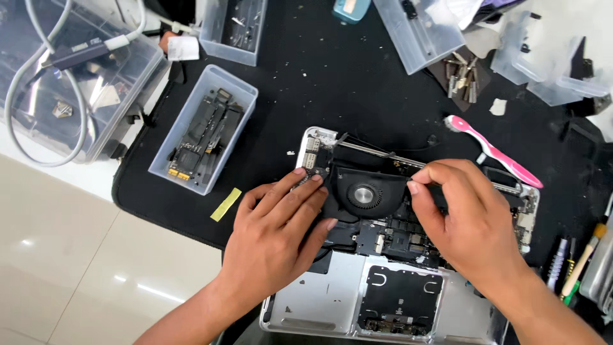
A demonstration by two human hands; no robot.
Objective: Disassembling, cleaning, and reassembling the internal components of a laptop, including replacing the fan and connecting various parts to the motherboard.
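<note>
Left hand (278, 233) steadies laptop (332, 306); right hand (469, 217) seemingly pinches something, lengthwise left-right

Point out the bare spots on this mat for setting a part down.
Bare mat lies between the clear bin of boards and the pink toothbrush, above the opened laptop. A smaller patch surrounds the yellow tape. The right edge with tools is crowded.

Your hands (274, 236) crowd the middle of the opened laptop (319, 306). At upper centre the black mat (332, 83) lies bare between the clear parts bin (203, 128) on the left and the pink toothbrush (491, 152) on the right. More bins (418, 32) line the top edge, and tools (571, 265) block the right edge.
</note>
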